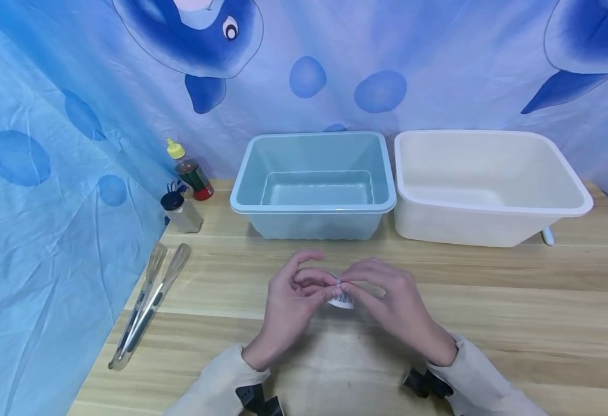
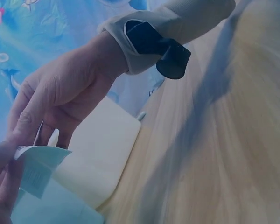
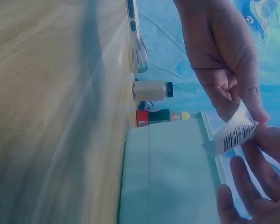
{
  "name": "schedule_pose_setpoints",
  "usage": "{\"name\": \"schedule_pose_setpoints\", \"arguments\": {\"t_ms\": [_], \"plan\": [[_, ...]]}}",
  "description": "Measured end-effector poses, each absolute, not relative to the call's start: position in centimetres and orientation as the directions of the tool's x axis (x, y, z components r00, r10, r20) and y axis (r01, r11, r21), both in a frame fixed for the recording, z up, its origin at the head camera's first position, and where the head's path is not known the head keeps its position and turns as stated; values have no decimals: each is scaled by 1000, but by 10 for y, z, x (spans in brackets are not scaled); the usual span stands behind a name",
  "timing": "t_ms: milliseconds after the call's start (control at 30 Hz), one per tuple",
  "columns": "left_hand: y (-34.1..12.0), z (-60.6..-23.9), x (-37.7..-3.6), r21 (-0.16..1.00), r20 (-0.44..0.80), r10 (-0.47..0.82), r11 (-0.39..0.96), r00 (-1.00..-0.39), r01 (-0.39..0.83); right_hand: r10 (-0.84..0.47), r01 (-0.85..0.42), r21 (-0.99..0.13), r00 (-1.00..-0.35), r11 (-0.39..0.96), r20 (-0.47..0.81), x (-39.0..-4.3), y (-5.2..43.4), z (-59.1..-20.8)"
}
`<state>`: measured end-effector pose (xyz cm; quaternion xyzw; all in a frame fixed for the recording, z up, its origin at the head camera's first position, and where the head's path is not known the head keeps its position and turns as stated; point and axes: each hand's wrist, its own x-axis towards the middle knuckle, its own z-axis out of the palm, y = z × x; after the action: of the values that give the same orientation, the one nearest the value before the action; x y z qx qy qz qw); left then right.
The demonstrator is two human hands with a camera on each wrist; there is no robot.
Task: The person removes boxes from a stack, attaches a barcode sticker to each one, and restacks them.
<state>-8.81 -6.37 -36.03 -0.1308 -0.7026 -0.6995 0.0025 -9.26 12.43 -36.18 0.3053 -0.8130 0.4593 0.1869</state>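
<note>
Both hands meet over the wooden table (image 1: 517, 323) and pinch a small white packet (image 1: 341, 299) with a barcode printed on it. My left hand (image 1: 330, 283) holds its left edge between thumb and fingers. My right hand (image 1: 349, 285) pinches the right edge. The right wrist view shows the barcode packet (image 3: 235, 133) between the left hand (image 3: 224, 60) above and the right hand's fingers (image 3: 266, 186) below. In the left wrist view the packet (image 2: 37, 170) looks pale, folded and partly covered by fingers.
A light blue tub (image 1: 314, 202) and a white tub (image 1: 491, 225) stand side by side behind the hands. At the left lie clear tongs (image 1: 148, 300), with a black-capped bottle (image 1: 181, 211) and a yellow-capped bottle (image 1: 192, 173). A blue dolphin curtain (image 1: 49, 173) hangs behind and to the left.
</note>
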Motion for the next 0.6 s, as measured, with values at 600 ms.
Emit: {"name": "schedule_pose_setpoints", "arguments": {"t_ms": [600], "plan": [[-68,-370,-89,930,296,205,159,-933,330,-206,-544,-734,-837,406,506,-96,126,-375]]}}
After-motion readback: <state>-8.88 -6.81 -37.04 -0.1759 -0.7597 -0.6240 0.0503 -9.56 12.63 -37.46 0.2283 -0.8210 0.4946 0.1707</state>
